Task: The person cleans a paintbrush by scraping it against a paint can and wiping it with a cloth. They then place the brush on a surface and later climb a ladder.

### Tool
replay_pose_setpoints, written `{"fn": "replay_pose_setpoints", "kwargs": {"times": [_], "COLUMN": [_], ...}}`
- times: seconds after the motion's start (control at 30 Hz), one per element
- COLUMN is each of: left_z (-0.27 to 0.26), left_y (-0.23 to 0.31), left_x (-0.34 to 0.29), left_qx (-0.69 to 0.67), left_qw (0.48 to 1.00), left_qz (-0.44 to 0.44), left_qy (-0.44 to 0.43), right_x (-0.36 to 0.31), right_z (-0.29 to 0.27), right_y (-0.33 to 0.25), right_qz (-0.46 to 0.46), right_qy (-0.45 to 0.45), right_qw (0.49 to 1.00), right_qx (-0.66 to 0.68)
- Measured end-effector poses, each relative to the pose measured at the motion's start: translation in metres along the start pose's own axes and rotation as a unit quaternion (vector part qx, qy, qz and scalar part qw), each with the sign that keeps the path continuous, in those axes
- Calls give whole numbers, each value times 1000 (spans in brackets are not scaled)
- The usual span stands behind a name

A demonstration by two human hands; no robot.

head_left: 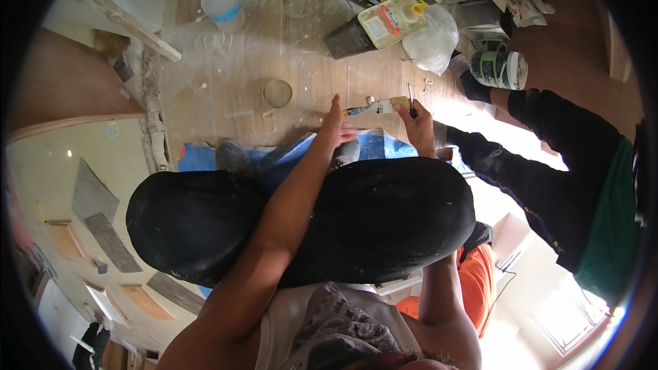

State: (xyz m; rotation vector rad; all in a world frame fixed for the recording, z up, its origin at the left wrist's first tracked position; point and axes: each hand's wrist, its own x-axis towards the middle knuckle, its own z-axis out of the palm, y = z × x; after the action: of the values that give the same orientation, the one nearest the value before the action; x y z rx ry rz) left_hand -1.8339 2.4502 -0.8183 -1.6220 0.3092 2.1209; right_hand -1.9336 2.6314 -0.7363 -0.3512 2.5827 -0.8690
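The left hand (334,125) lies flat with fingers stretched, touching the near end of a small pale strip (379,105) on the wooden floor (226,96). The right hand (419,125) pinches a thin dark tool (410,99), perhaps a blade, at the strip's right end. A tape roll (277,93) sits left.

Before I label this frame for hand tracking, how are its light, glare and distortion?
Head view: strong fisheye, with a black rim and straight edges bowing. Sunlight blows out the floor at right, beside another person's dark sleeve. The left hand and right hand, holding a thin tool, are evenly lit and fairly sharp. The dark knees show little detail.
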Motion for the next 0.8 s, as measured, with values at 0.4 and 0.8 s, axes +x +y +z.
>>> {"fn": "replay_pose_setpoints", "kwargs": {"times": [0.4,0.8], "left_z": [-3,-49], "left_y": [7,-10], "left_x": [30,79], "left_qx": [423,488], "left_qw": [818,535], "left_qz": [349,649], "left_qy": [-172,232], "right_x": [22,-16], "right_z": [40,56], "right_y": [74,-35], "right_qz": [16,-106], "right_qy": [38,-155], "right_qw": [995,970], "right_qx": [95,-152]}}
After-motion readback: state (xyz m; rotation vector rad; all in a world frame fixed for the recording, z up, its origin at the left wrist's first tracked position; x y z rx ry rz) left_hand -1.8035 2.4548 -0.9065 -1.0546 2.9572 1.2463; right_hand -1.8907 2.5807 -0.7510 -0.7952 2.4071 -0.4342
